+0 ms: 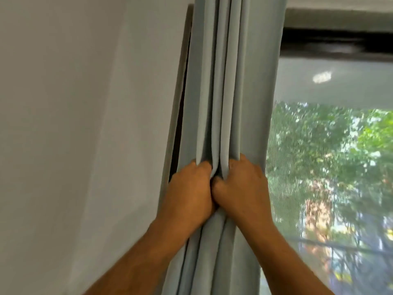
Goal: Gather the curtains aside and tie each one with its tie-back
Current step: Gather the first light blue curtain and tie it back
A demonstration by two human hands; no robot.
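You are at the gathering step: your left hand point(191, 188) and right hand point(242, 186) each clamp their grip on the bunched curtain point(221, 92) beside the wall point(85, 124). Next, find the tie-back, which is not in view.

A home room; curtain point(221, 92), white wall point(85, 103), screened window point(329, 156).

My left hand point(190, 188) and right hand point(242, 186) grip the pale blue curtain point(221, 81) side by side, knuckles touching, fingers curled into its folds. The curtain hangs bunched in narrow pleats. Just left of the curtain is the white wall point(85, 124); right of it the window point(329, 156) shows blurred green trees through a mesh screen.
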